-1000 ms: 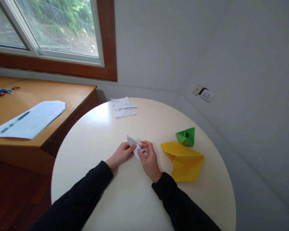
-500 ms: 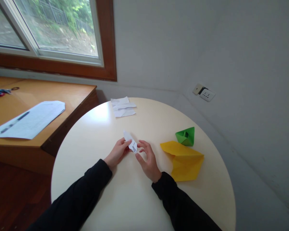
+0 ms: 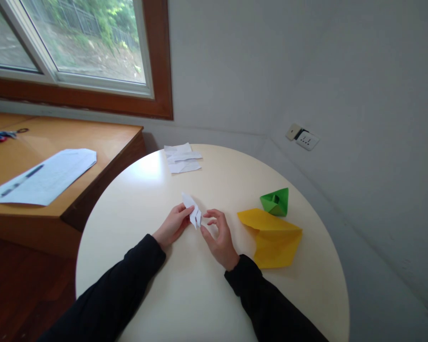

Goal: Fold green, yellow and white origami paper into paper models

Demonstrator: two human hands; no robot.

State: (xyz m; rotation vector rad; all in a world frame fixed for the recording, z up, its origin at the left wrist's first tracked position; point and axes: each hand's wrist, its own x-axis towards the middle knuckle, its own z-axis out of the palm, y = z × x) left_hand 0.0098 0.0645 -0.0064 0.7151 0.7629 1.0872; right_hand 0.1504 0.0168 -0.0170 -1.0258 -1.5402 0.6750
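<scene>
A small folded white paper (image 3: 191, 211) sits above the middle of the round desk (image 3: 164, 180), its long axis running from a far-left tip down to a near-right end, where the folds split into narrow flaps. The left hand (image 3: 173, 225) comes in from the near left and pinches the paper's near edge between thumb and fingers (image 3: 186, 212). The right hand (image 3: 219, 235) lies just right of the paper, palm turned left, its fingers (image 3: 210, 213) loosely curled and parted; whether a fingertip touches the paper cannot be told. Both arms are in black sleeves, cut off at the near edge of the view. The paper's folds are too small to make out, and its underside is hidden by the left hand.

To the right lie a yellow paper (image 3: 273, 237) and, just beyond it, a green paper shape (image 3: 276, 202). White slips (image 3: 181, 159) rest at the far edge. On a wooden top (image 3: 103, 137) at left lies a printed sheet (image 3: 45, 178).
</scene>
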